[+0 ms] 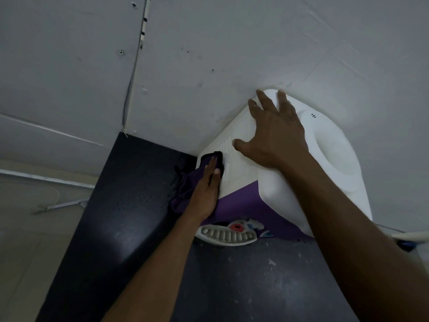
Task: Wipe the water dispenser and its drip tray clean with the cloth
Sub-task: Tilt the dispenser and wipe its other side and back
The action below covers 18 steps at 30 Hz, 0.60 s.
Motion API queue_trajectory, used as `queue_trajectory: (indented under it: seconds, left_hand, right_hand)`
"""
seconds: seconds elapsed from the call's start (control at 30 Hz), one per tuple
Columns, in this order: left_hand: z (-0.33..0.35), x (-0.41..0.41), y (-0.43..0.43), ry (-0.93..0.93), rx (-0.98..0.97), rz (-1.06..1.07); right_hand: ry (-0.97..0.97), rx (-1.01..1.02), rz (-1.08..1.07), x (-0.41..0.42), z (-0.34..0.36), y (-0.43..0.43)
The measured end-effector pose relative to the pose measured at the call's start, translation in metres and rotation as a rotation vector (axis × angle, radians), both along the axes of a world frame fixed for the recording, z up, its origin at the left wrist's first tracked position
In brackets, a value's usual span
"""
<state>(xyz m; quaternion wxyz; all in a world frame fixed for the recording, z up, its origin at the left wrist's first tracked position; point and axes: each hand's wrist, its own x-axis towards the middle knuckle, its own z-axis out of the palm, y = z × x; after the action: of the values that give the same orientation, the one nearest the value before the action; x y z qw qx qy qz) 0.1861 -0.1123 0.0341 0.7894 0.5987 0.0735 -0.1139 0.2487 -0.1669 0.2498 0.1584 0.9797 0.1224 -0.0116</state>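
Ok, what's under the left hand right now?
The purple cloth, pressed flat by the left hand against the dispenser's white side. The panel beneath the cloth is hidden.

Two forearms bare to the frame's edge; left hand (pixel 206 189) and right hand (pixel 276 133) likewise bare; nails short

Dim grey indoor light, water dispenser (pixel 336 159) brightest, faint sheen on dark counter (pixel 130 238); wide-angle edge bending

Your water dispenser (pixel 336 154): white body, purple front panel, upright. Its drip tray (pixel 226 235): white, slotted, seated at the front base. Your cloth (pixel 184 194): dark purple, bunched, pressed against the dispenser's white side by your left hand (pixel 206 191)
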Motion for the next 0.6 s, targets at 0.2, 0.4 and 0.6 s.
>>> queue_trajectory:
  seconds: [0.2,0.4,0.6]
  left_hand:
    - [0.004,0.017,0.004,0.026,0.010,0.001]
    - [0.011,0.019,0.009,0.032,-0.009,-0.017]
    - [0.016,0.008,0.013,-0.030,0.003,-0.006]
  right_hand:
    - [0.001,-0.017,-0.003,0.002,0.000,0.001]
    - [0.008,-0.008,-0.006,0.002,0.001,0.000]
    - [-0.008,-0.008,-0.009,0.003,-0.001,0.000]
